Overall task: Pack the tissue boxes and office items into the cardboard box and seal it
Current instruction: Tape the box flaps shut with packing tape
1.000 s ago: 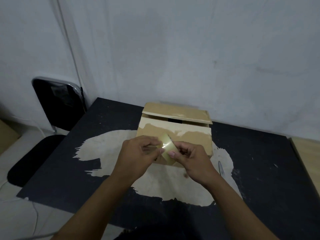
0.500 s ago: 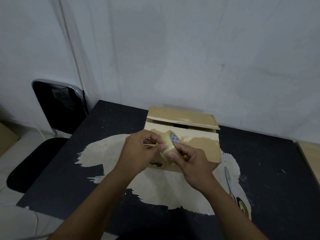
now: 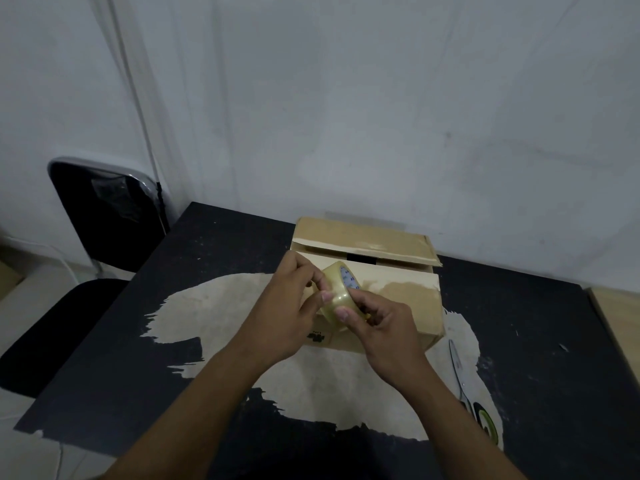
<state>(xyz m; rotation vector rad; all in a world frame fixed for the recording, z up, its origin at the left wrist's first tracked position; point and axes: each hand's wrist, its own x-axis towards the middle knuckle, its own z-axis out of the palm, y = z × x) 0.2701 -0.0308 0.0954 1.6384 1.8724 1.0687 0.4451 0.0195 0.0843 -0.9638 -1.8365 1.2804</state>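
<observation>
In the head view, the cardboard box (image 3: 367, 271) sits just above the centre of the frame on the black table (image 3: 519, 323), close to the wall. Its flaps are folded over, though a dark gap shows where the far flap meets the near one, so the seam is not yet taped. No tissue boxes or office items lie loose on the table; I judge they are inside, but that cannot be seen.

Both hands meet at the centre of the frame, in front of the box. The left hand (image 3: 287, 306) is closed around the left side of a roll of clear tape (image 3: 337, 296), thumb on its outer band. The right hand (image 3: 384, 327) grips the roll from the lower right, its thumb pressed on the same band just below the left thumb. This looks like hunting for the tape's loose end.

To do it well: steady the roll with one hand, run a nail around the band until it catches the edge, then peel slowly and squarely so the film does not split into a sliver.

Scissors (image 3: 460, 372) lie on the table at lower right, handy for cutting the strip.
</observation>
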